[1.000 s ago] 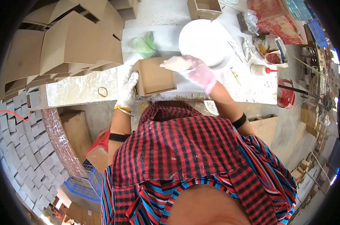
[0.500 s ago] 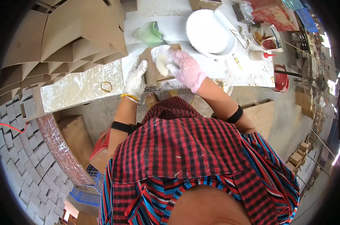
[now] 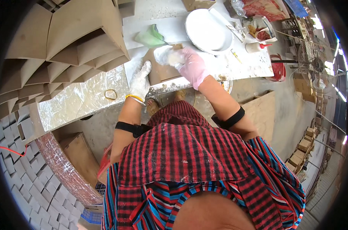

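Observation:
My left hand [image 3: 140,79], in a white knit glove with a yellow band at the wrist, grips the left edge of a brown cardboard-like piece [image 3: 164,73] at the table's near edge. My right hand [image 3: 192,66], in a pink translucent glove, is closed over the right part of that piece. Its fingers hold a pale brush-like thing [image 3: 175,58], smeared by motion. White material at the fingertips hides part of the piece, so I cannot tell whether the brush-like thing touches it.
A white round basin [image 3: 209,31] stands behind my right hand, with a green translucent bag [image 3: 150,36] to its left. A white bottle with a red tip [image 3: 254,47] is at right. Stacked brown cardboard forms [image 3: 82,34] crowd the left. A rubber band [image 3: 110,94] lies on the table [image 3: 78,97].
The pale brush-like thing has moved up and right over the brown piece with my right hand. My left hand keeps its grip on the edge. The whole view has shifted slightly.

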A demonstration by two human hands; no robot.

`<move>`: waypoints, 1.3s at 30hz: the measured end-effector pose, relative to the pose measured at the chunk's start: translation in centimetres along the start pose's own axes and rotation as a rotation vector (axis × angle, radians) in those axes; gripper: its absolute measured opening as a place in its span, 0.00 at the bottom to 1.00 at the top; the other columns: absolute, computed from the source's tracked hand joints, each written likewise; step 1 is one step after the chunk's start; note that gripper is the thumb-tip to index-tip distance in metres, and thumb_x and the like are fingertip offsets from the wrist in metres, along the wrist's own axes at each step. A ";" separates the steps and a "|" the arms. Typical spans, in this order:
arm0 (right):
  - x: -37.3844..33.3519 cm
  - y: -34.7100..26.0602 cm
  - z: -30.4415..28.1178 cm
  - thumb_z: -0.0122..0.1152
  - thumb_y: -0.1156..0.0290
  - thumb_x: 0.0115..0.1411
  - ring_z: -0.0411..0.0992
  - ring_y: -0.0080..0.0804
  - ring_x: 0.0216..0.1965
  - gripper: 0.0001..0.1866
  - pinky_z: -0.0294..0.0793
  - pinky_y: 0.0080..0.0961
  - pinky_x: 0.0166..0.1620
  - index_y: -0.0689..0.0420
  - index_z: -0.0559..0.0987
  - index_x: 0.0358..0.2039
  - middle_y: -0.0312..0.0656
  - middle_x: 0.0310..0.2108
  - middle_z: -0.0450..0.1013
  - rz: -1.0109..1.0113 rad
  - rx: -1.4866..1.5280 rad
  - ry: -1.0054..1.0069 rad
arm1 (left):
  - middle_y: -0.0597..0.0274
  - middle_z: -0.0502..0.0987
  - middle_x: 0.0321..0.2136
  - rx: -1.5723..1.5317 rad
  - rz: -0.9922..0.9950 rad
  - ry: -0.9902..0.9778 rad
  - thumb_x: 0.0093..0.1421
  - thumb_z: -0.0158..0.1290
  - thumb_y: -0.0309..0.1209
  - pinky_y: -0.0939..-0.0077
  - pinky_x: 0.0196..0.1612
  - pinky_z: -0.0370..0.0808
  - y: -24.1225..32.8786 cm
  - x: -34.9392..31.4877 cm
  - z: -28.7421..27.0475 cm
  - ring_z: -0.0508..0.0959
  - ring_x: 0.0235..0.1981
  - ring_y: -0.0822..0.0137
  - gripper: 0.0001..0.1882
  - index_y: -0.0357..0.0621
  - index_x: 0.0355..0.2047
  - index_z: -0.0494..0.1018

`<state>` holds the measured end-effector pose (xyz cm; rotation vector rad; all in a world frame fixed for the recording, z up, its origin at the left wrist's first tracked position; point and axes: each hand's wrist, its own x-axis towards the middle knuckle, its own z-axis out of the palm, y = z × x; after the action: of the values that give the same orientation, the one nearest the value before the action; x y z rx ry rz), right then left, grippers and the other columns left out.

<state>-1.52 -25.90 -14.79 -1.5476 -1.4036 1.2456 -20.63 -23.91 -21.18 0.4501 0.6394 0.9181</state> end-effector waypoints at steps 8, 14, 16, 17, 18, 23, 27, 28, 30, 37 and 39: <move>-2.1 -3.1 -0.1 0.60 0.68 0.52 0.68 0.47 0.45 0.18 0.67 0.31 0.49 0.59 0.72 0.43 0.51 0.40 0.70 -0.229 -0.732 0.120 | 0.59 0.67 0.51 0.010 0.011 0.044 0.61 0.48 0.35 0.65 0.55 0.66 0.2 -0.5 0.5 0.67 0.52 0.63 0.24 0.42 0.56 0.58; 0.4 -2.1 0.1 0.63 0.69 0.49 0.70 0.45 0.44 0.20 0.68 0.31 0.48 0.58 0.73 0.43 0.49 0.41 0.73 -0.106 -0.411 0.203 | 0.59 0.65 0.53 -0.033 0.001 0.085 0.61 0.50 0.33 0.73 0.55 0.63 0.2 -0.7 0.7 0.65 0.53 0.67 0.28 0.38 0.58 0.56; -0.7 -6.3 0.5 0.63 0.69 0.49 0.70 0.45 0.44 0.18 0.68 0.31 0.47 0.58 0.74 0.41 0.50 0.41 0.73 -0.045 -0.628 0.095 | 0.59 0.64 0.53 -0.046 0.016 0.083 0.60 0.50 0.33 0.73 0.56 0.63 -0.1 -0.6 -0.2 0.64 0.53 0.66 0.29 0.38 0.59 0.55; -0.5 -4.7 0.6 0.63 0.69 0.49 0.70 0.45 0.44 0.19 0.68 0.32 0.47 0.58 0.74 0.41 0.50 0.40 0.73 -0.090 -0.526 0.135 | 0.58 0.64 0.54 -0.043 0.018 0.083 0.60 0.50 0.33 0.73 0.56 0.62 -0.2 -0.4 -0.1 0.64 0.54 0.66 0.29 0.37 0.59 0.55; -0.2 -1.5 1.0 0.64 0.68 0.48 0.70 0.45 0.44 0.19 0.68 0.32 0.47 0.58 0.74 0.42 0.50 0.39 0.73 -0.137 -0.422 0.175 | 0.58 0.64 0.54 -0.038 0.020 0.083 0.60 0.50 0.33 0.73 0.56 0.62 -0.2 -0.3 -0.1 0.64 0.54 0.66 0.29 0.37 0.59 0.55; 0.4 -1.8 -0.4 0.61 0.64 0.51 0.71 0.45 0.42 0.18 0.69 0.32 0.46 0.58 0.74 0.41 0.49 0.37 0.73 -0.125 -0.384 0.182 | 0.58 0.63 0.54 -0.022 0.020 0.072 0.60 0.50 0.33 0.70 0.56 0.63 -0.2 -0.4 -0.2 0.64 0.54 0.64 0.29 0.39 0.59 0.55; 1.0 -5.0 1.2 0.57 0.65 0.56 0.70 0.41 0.43 0.15 0.68 0.28 0.48 0.57 0.74 0.43 0.48 0.39 0.72 -0.159 -0.566 0.176 | 0.59 0.66 0.53 -0.008 0.031 0.141 0.60 0.49 0.35 0.65 0.56 0.65 -0.6 -0.4 0.0 0.66 0.53 0.63 0.26 0.42 0.58 0.58; 0.7 -6.1 1.7 0.57 0.65 0.56 0.70 0.41 0.43 0.15 0.68 0.28 0.48 0.57 0.74 0.43 0.48 0.39 0.72 -0.163 -0.545 0.085 | 0.59 0.66 0.53 -0.015 0.028 0.152 0.60 0.50 0.34 0.66 0.56 0.65 -0.4 -0.5 0.1 0.66 0.53 0.63 0.26 0.42 0.58 0.58; 1.2 -4.7 3.5 0.54 0.67 0.57 0.69 0.40 0.45 0.14 0.67 0.28 0.49 0.58 0.74 0.43 0.50 0.42 0.71 -0.166 -0.501 0.067 | 0.59 0.66 0.53 -0.022 0.037 0.124 0.60 0.50 0.33 0.69 0.56 0.64 -0.3 -0.5 0.5 0.66 0.53 0.65 0.28 0.38 0.59 0.55; -0.9 -0.8 -0.6 0.50 0.69 0.58 0.68 0.46 0.46 0.13 0.66 0.33 0.50 0.54 0.75 0.44 0.50 0.45 0.69 -0.790 -0.740 -0.263 | 0.60 0.68 0.51 -0.071 0.005 0.117 0.59 0.51 0.32 0.65 0.55 0.66 -0.5 -0.5 -0.5 0.68 0.51 0.63 0.25 0.43 0.56 0.60; -0.1 -3.6 -0.5 0.52 0.72 0.57 0.69 0.41 0.45 0.14 0.67 0.29 0.49 0.52 0.75 0.44 0.47 0.45 0.70 -0.333 -0.520 -0.185 | 0.60 0.66 0.52 -0.059 0.026 0.135 0.60 0.50 0.31 0.70 0.56 0.63 -0.4 -0.7 0.1 0.66 0.52 0.66 0.27 0.38 0.58 0.57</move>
<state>-2.20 -25.36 -11.22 -1.4556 -2.1323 0.8761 -20.68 -24.72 -21.10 0.3464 0.7285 0.9949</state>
